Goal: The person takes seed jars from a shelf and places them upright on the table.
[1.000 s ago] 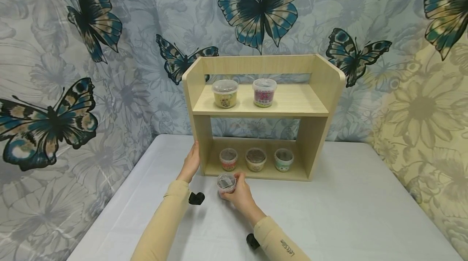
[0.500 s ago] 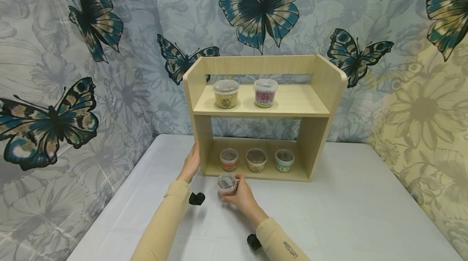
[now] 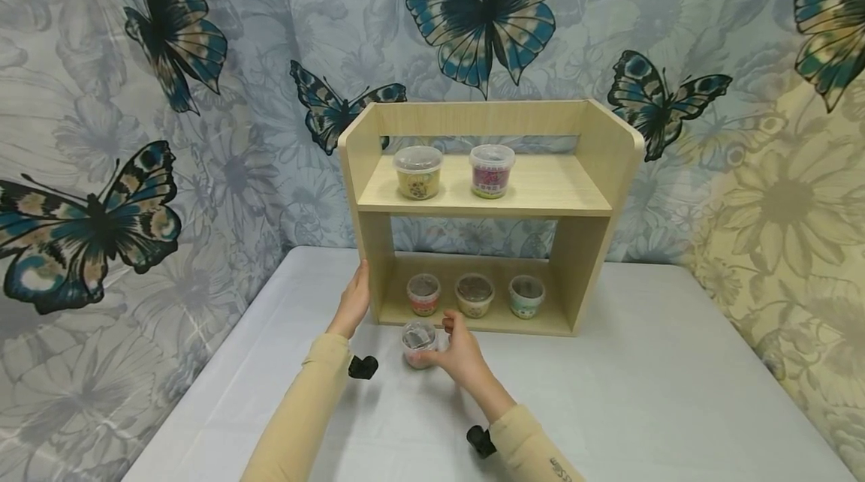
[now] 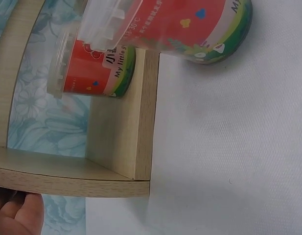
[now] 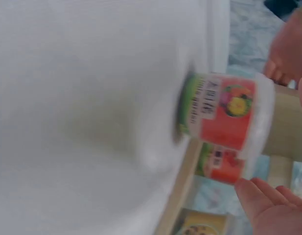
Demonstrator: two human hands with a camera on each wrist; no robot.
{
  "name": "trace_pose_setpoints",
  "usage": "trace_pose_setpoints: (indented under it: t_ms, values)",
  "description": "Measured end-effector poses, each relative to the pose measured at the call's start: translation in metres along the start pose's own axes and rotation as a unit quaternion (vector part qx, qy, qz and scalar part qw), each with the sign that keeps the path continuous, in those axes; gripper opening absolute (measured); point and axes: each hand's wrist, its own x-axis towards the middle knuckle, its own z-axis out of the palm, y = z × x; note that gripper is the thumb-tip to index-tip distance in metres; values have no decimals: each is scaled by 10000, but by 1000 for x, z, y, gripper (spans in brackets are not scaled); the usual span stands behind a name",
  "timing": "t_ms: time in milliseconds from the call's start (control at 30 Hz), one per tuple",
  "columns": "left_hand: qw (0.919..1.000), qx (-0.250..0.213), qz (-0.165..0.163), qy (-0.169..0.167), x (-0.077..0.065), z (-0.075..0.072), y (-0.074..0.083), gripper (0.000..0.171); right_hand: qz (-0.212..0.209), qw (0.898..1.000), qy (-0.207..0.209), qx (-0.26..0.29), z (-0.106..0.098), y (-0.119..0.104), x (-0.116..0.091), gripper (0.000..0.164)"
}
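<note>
A small lidded plastic cup [image 3: 415, 335] with a red label stands on the white table, just in front of the shelf's lower left corner. My right hand [image 3: 466, 359] is beside it with fingers spread. The thumb overlaps the cup in the head view, while the right wrist view shows the fingers [image 5: 268, 196] apart from its lid. My left hand [image 3: 351, 303] rests against the outer left side of the wooden shelf [image 3: 483, 207]. On the lower board stand a red-labelled cup [image 3: 423, 305], a cream-labelled cup [image 3: 474, 306] and a green-labelled cup [image 3: 525, 306].
A yellow-labelled cup [image 3: 418, 183] and a purple-labelled cup [image 3: 490, 179] stand on the upper board. The table [image 3: 676, 392] reaches back to a wall covering [image 3: 236, 182] printed with butterflies and flowers.
My right hand has loosened its grip on the front cup and drawn back to the right, fingers spreading. The cup stays in place. My left hand has not moved.
</note>
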Motion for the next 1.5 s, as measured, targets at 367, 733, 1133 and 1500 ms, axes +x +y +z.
trace_pose_setpoints:
  t_ms: [367,733,1133,1500]
  values:
    - [10000,15,54,50,-1,0,2,86,-488,9965,-87,672,-35,-30,1,81]
    - [9999,138,74,-22,0,0,5,83,-1113,9925,464,198,-80,-64,18,83]
    - [9998,167,67,67,2,1,2,86,-1596,9834,862,-52,-105,-98,33,79]
    - [9998,155,93,37,-1,2,0,85,-2043,9683,1417,257,-112,-120,47,74]
